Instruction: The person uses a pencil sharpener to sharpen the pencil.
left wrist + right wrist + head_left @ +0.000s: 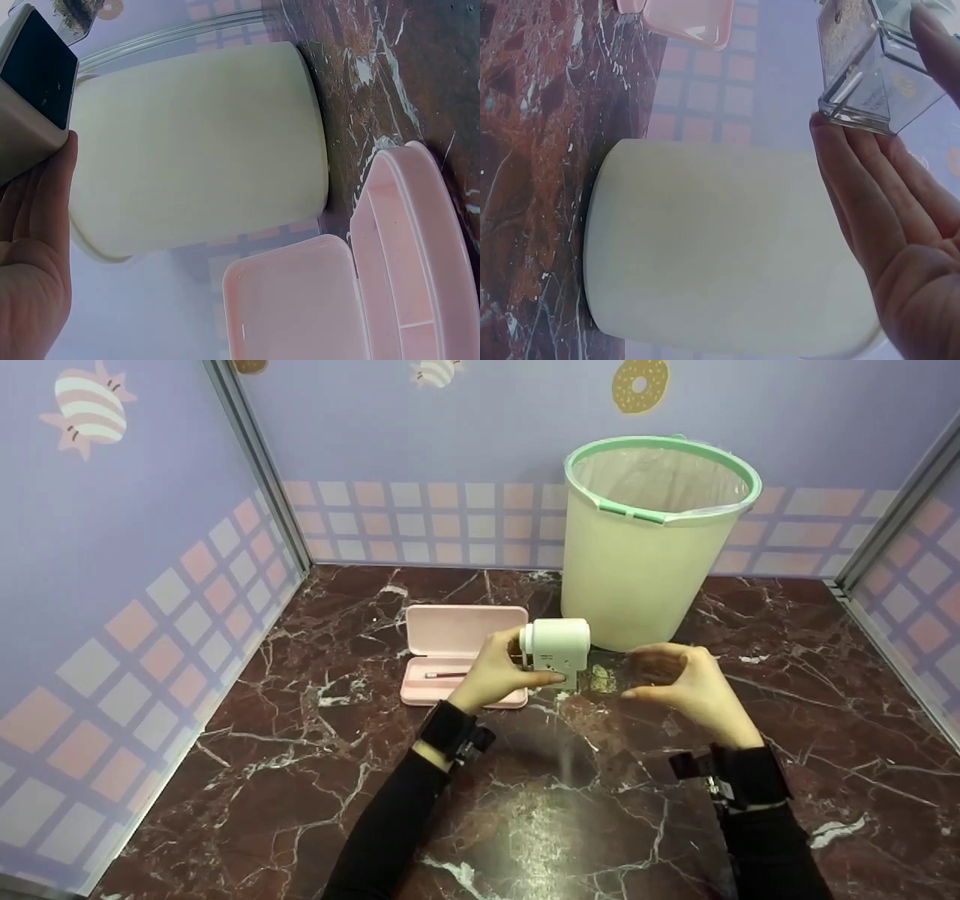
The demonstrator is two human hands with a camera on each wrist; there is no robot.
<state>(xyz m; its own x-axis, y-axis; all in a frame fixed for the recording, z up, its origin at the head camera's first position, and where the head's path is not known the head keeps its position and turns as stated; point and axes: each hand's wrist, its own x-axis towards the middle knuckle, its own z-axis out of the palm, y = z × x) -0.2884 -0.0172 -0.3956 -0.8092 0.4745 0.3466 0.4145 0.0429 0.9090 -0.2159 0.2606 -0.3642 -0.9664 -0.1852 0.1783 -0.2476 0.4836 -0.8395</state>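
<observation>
My left hand point(491, 671) grips a white desktop pencil sharpener point(562, 637) above the table, thumb in front and fingers behind. In the left wrist view, a dark opening point(41, 67) shows on the sharpener's side facing right. Just to its right, my right hand point(694, 690) holds a clear plastic shavings drawer point(919, 94) between thumb and fingers. Pencil shavings point(602, 678) lie inside the drawer, gathered toward the sharpener side. Behind the left hand an open pink pencil case point(465, 628) rests on the table, a pencil point(444, 675) in its lower half.
A tall cream trash bin point(637, 570) with a green rim and a clear liner stands behind the hands, right of the pencil case. Dark red marbled tabletop point(300, 780) spreads around everything. Lilac panels point(420, 442) with printed pictures enclose the back and sides.
</observation>
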